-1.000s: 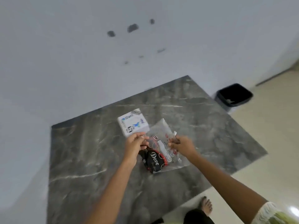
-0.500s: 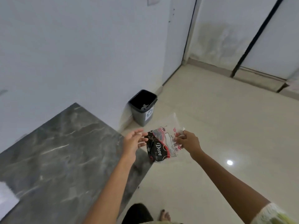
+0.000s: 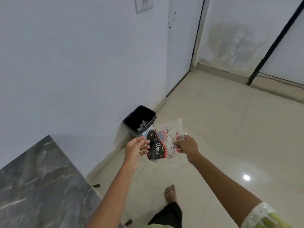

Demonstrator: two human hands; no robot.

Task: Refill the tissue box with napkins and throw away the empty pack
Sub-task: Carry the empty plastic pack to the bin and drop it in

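Observation:
The empty napkin pack (image 3: 162, 143), clear plastic with a black, red and white print, hangs in the air over the floor. My right hand (image 3: 186, 144) pinches its right edge. My left hand (image 3: 136, 148) is just left of the pack, fingers spread, holding nothing. A black waste bin (image 3: 139, 120) stands on the floor against the wall, just beyond and left of the pack, with some crumpled scraps inside. The tissue box is out of view.
The dark grey marble table (image 3: 41, 183) fills the lower left, its corner near my left forearm. Pale floor tiles (image 3: 222, 129) stretch to the right. A bare foot (image 3: 171, 193) stands below the pack. White walls and a door frame rise behind the bin.
The view has swung from the table to the floor and bin. My right hand lifted the pack off the table and carried it toward the bin. My left hand let go.

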